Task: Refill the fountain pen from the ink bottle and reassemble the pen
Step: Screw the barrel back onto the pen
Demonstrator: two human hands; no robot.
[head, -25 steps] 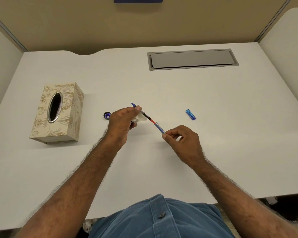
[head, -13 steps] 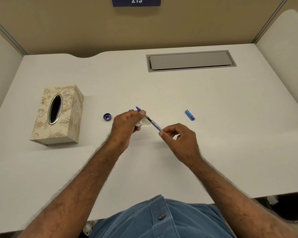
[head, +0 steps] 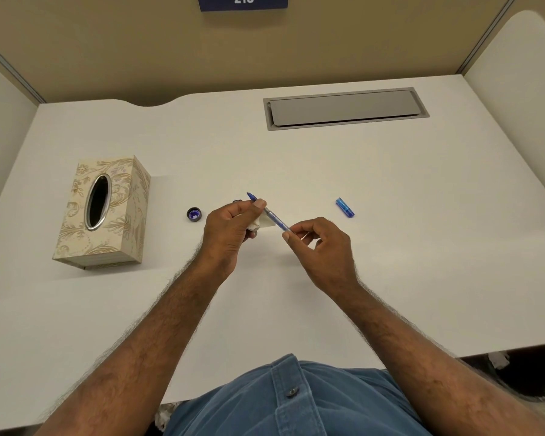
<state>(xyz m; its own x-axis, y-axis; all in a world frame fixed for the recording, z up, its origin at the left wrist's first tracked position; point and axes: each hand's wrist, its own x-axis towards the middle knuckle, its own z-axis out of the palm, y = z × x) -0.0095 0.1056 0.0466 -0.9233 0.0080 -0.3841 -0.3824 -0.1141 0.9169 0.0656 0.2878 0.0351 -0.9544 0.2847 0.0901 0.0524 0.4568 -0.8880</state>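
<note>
Left fingers (head: 260, 203): we see the left hand (head: 230, 229) curled, thumb and forefinger pinching the fountain pen (head: 268, 212) close behind its nib; the remaining fingers fold over a crumpled white tissue (head: 262, 222) tucked in the palm.
Right fingers (head: 287, 236): we see the right hand (head: 323, 247) pinching the rear end of the blue barrel between thumb and forefinger, the other fingers loosely curled beneath and holding nothing we can make out.
Fountain pen: it is held in the air between both hands just above the desk, slanting from the nib at upper left down to the right; the nib sticks out past the left thumb.
Pen cap (head: 345, 208): we find this small blue piece lying on its side on the desk, well apart to the right of the hands.
Bottle cap (head: 194, 214): a small dark round lid with blue inside, lying open side up just left of the left hand.
Ink bottle: only a dark sliver shows behind the left knuckles, too hidden for us to tell more.
Desk (head: 390, 278): white, with a grey cable hatch (head: 346, 108) set in near the far edge.
Tissue box (head: 103, 212): cream with gold floral print and an oval opening, standing at the left.
Room: tan partition behind, carrying a blue sign (head: 243, 2) reading 213; white side panels at both edges.
Person: blue buttoned shirt at the bottom of our view.
</note>
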